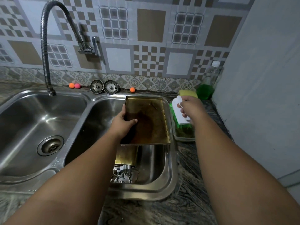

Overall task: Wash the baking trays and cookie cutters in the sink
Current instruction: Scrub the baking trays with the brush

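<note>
My left hand (124, 123) pinches the left long wall of the brass-coloured rectangular metal baking tray (149, 122). The thumb lies across the stained floor and 1 finger runs up the outside of the wall. My other fingers are hidden beneath.

My right hand (190, 108), at 3 o'clock from the tray, is curled round the white plastic handle of a green-bristled scrubbing brush (178, 111). The bristles sit over a small shallow metal tray on the counter (185, 138).

The tray I hold hangs over the right basin of the double stainless steel sink (172, 159), open face up. Its long axis runs from 12 to 6 o'clock, with a short end towards me. I cannot tell whether its far end rests on the back rim.

I judge it stiff and fairly light, but greasy and slippery once wet, with thin walls that could bite the fingers. A 1-sided pinch will let it swing under scrubbing. A hold midway along the long wall, with fingers spread flat below, should steady it.

Under its near end, at 6 o'clock, a second brass-coloured baking tray (126, 155) lies lower in the basin. Below that sits a heap of shiny metal cookie cutters (121, 176). They look small, light and sharp-edged.

The curved, flexible-hose metal tap (44, 46) ends over the left basin at 9 o'clock, well apart from the tray.
</note>
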